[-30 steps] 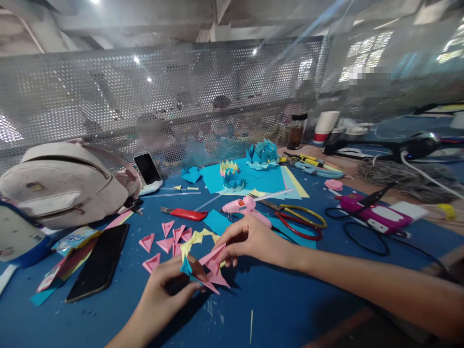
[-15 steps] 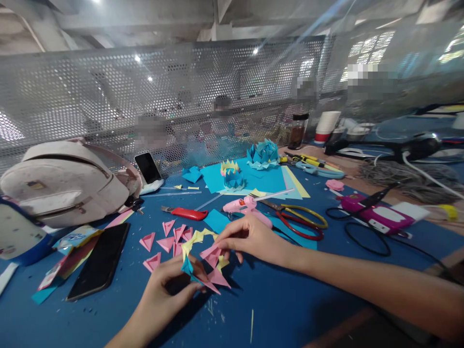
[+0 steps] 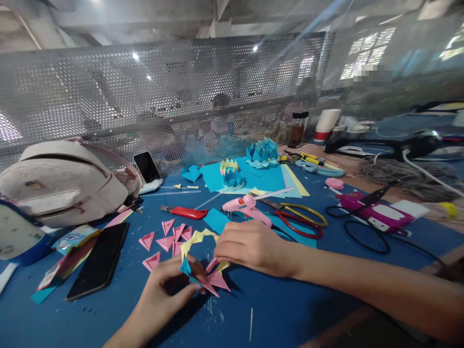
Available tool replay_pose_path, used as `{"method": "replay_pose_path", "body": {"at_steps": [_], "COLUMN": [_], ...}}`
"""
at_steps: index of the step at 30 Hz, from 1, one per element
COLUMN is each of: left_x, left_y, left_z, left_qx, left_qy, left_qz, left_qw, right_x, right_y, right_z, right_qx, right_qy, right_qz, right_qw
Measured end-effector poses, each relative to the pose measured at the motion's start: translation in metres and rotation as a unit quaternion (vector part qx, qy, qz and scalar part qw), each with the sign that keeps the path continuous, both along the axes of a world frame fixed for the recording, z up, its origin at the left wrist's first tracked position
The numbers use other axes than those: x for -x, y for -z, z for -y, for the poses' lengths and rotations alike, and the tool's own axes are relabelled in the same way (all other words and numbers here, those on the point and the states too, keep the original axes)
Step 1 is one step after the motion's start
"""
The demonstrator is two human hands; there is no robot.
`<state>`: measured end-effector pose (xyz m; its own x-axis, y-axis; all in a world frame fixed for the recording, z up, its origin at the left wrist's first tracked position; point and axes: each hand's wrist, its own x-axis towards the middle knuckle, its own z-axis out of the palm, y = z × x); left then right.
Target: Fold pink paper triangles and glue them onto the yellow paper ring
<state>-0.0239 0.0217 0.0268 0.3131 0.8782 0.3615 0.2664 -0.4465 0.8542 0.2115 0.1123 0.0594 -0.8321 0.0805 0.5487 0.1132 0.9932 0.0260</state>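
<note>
Yellow, blue and pink folds form a paper ring (image 3: 197,236) at a blue table (image 3: 290,311), its near side pinched between the thumb and fingers of the left hand (image 3: 169,279). The right hand (image 3: 253,245) bunches its fingers over the ring's right side; what the tips grip is hidden. Joining a pink fold appears to be the step in hand, calling next for a steady left hold and a gentle, well-aligned press. Pink triangles (image 3: 166,243) lie just beyond the left hand.

Left hand (image 3: 165,280) near, thumb and fingers curved in pinch. Right hand (image 3: 250,246) slightly farther, back up, fingers bent leftward. Left forearm (image 3: 132,325) slants from near left; right forearm (image 3: 344,275) from right.
</note>
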Motion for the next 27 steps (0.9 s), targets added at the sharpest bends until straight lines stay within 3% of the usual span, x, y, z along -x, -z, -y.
{"method": "replay_pose_path", "body": {"at_steps": [4,11,16,21,27], "left_x": [-0.001,0.003,0.006,0.008,0.005], "left_y": [-0.001,0.002,0.007,0.011,0.003], "left_z": [0.0,0.001,0.001,0.0,0.0], "left_qx": [-0.003,0.006,0.069,0.102,0.14], "left_qy": [-0.002,-0.031,-0.047,-0.044,-0.029], "left_qz": [-0.004,-0.019,0.01,0.042,0.098], "left_qw": [1.0,0.999,0.996,0.993,0.985], "right_x": [0.001,-0.001,-0.002,-0.001,-0.003], "right_y": [-0.002,-0.005,-0.008,-0.003,-0.006], "right_z": [-0.002,-0.005,-0.008,-0.011,-0.009], "right_qx": [-0.129,-0.178,-0.169,-0.105,-0.03], "right_qy": [0.015,0.025,0.004,-0.009,-0.012], "right_qz": [0.025,0.057,0.038,0.033,0.039], "right_qw": [0.991,0.982,0.985,0.994,0.999]}}
